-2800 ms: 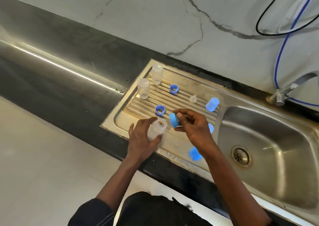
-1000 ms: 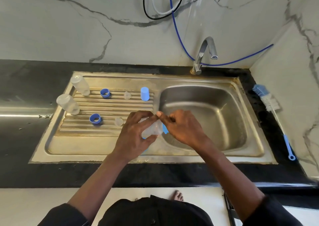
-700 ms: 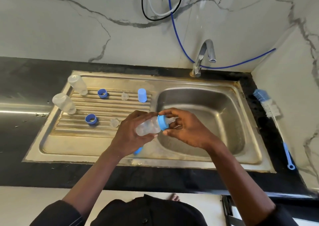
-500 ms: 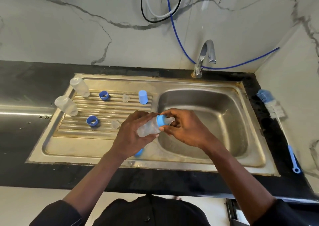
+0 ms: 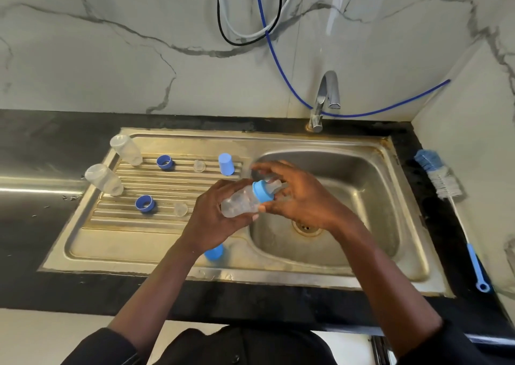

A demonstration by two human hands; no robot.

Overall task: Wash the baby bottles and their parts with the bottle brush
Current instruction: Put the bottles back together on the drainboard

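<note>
A chrome tap (image 5: 324,100) stands behind the steel sink (image 5: 278,274) (set in a black tabletop (image 5: 33,142)); a blue hose (image 5: 274,58) crosses the wall (image 5: 111,44).

On the drainboard (image 5: 125,247), left of the basin (image 5: 362,186): far bottle (image 5: 126,149) and near bottle (image 5: 103,179) at the left edge, far ring (image 5: 165,162) and near ring (image 5: 145,204) to their right, a cap (image 5: 226,164) nearest the basin. Over the basin's left rim, the held bottle (image 5: 242,201), tilted; bottle brush (image 5: 446,181) on the counter (image 5: 434,239) at right.
</note>
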